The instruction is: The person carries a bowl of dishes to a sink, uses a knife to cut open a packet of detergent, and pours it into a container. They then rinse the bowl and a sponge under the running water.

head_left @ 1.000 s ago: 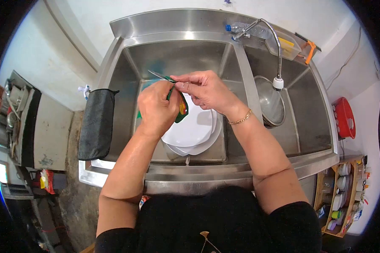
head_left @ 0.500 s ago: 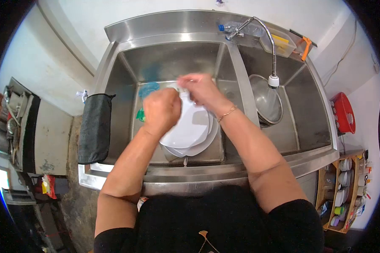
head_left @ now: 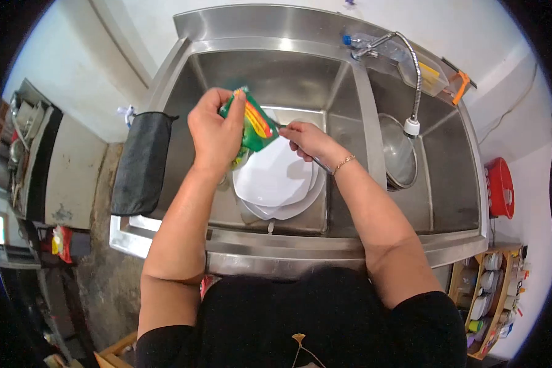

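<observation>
My left hand (head_left: 218, 132) grips a green packet (head_left: 260, 132) with a red and yellow print, held up above the sink by its upper left side. Close to the packet's right edge, my right hand (head_left: 310, 142) is closed around a slim metal utensil (head_left: 322, 164), whose end shows beneath the palm. The fingers cover most of that utensil, so its kind is hidden. Below both hands, white plates (head_left: 273, 178) lie stacked in the left sink basin (head_left: 270, 73). Something green and yellow (head_left: 240, 158) shows just under the packet, beside the plates.
A metal bowl (head_left: 398, 156) sits in the right basin under the faucet's white spray head (head_left: 412, 127). A dark cloth (head_left: 142, 162) hangs over the sink's left edge. Behind the faucet are a plastic bottle (head_left: 365, 42) and a clear container (head_left: 426, 76).
My hands, blurred and close together over the plates before, are now farther apart. The green packet has come up into my left hand, and the utensil shows in my right. The view has shifted slightly.
</observation>
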`<action>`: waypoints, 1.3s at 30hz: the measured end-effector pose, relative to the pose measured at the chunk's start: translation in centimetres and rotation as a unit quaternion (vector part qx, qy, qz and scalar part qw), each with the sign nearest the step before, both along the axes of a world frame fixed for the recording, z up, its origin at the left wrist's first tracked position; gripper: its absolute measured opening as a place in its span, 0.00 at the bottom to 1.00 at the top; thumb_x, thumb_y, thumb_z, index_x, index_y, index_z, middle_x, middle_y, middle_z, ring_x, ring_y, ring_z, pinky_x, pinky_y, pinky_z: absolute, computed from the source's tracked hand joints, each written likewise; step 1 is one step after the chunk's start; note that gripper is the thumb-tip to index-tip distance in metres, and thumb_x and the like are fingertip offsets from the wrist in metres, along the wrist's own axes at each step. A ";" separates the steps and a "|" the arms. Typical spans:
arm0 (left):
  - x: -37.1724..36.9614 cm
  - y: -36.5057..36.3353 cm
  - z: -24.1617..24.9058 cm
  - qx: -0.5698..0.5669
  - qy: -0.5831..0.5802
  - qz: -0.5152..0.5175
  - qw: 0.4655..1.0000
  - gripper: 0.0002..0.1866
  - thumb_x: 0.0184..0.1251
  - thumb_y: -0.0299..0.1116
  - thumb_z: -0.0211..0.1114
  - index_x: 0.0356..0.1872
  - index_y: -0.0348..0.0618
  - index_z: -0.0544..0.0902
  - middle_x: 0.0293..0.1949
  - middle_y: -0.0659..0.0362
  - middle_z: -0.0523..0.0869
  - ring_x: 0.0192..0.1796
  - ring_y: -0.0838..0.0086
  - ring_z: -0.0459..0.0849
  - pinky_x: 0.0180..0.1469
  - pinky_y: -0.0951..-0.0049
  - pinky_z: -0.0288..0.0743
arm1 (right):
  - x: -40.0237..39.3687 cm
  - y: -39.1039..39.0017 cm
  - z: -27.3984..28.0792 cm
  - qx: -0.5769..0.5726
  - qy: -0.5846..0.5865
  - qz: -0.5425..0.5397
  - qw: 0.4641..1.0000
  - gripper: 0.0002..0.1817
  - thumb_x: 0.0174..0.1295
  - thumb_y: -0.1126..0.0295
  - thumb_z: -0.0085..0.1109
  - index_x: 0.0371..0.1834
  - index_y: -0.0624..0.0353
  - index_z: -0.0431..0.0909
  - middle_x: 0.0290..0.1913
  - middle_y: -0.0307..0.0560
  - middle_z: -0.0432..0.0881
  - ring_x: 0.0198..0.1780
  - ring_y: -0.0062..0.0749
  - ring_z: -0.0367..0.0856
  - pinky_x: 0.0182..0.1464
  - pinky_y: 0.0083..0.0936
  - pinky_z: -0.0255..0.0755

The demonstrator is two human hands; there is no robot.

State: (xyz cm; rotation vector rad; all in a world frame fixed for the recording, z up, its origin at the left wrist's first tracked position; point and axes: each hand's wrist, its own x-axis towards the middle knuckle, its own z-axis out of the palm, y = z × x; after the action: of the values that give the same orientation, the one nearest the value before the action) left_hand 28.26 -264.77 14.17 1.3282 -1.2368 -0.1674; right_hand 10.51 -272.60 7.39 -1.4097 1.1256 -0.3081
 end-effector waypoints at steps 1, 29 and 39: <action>0.5 0.1 0.5 -0.007 0.011 0.012 1.000 0.09 0.57 0.30 0.65 0.25 0.33 0.78 0.20 0.60 0.79 0.25 0.83 0.73 0.29 0.78 0.68 | 0.1 -0.1 -0.6 -0.015 -0.017 -0.001 1.000 0.11 0.64 0.61 0.50 0.33 0.57 0.70 0.20 0.35 0.68 0.13 0.17 0.65 0.12 0.17 0.59; 6.4 36.2 5.7 -0.291 0.157 0.374 0.866 0.06 0.58 0.25 0.63 0.33 0.32 0.80 0.33 0.56 0.83 0.35 0.76 0.82 0.38 0.79 0.75 | 3.6 2.5 -14.0 -0.378 0.219 0.163 0.885 0.18 0.55 0.58 0.53 0.27 0.65 0.80 0.31 0.62 0.80 0.36 0.57 0.78 0.43 0.41 0.71; 5.3 52.0 -2.1 -0.254 0.218 0.543 0.770 0.04 0.60 0.25 0.62 0.30 0.34 0.78 0.29 0.57 0.83 0.29 0.79 0.81 0.33 0.81 0.75 | 8.3 2.5 -3.5 -0.261 0.005 0.123 0.957 0.10 0.55 0.71 0.59 0.37 0.65 0.81 0.25 0.40 0.77 0.19 0.20 0.69 0.19 0.21 0.70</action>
State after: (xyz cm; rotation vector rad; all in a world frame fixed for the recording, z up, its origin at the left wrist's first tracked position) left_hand 33.58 -212.74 12.03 1.2193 0.0313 0.6232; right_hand 18.85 -270.08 3.88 -1.9990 0.8940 -0.4392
